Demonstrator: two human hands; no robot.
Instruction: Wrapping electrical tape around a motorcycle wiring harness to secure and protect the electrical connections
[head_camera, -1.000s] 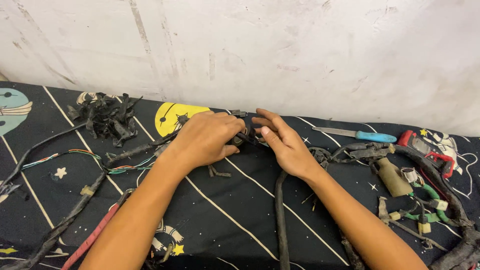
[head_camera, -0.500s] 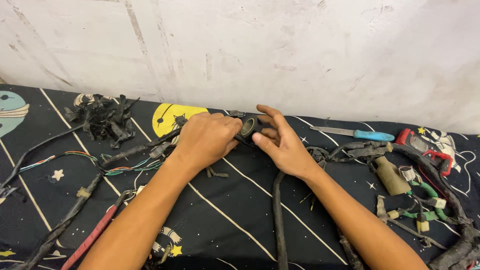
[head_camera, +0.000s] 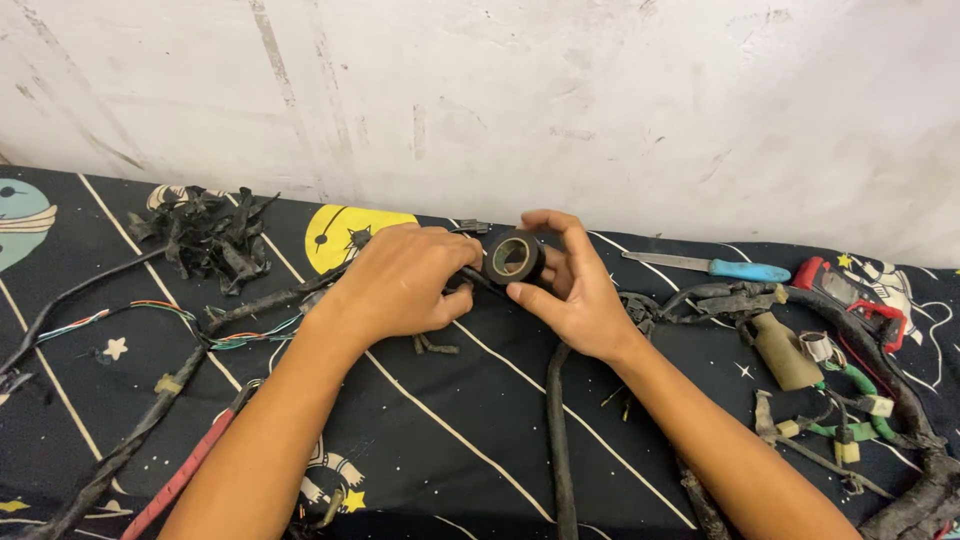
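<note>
Head view: my right hand (head_camera: 578, 290) pinches black tape roll (head_camera: 514, 258) upright near cloth's (head_camera: 440, 440) far edge; my left hand (head_camera: 405, 280) clenches wire harness (head_camera: 250, 305), steadying it beside the roll.

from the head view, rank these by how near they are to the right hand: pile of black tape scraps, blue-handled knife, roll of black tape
1. roll of black tape, in the right hand grip itself.
2. blue-handled knife, to its right near the wall.
3. pile of black tape scraps, far left, beyond the left hand.
</note>
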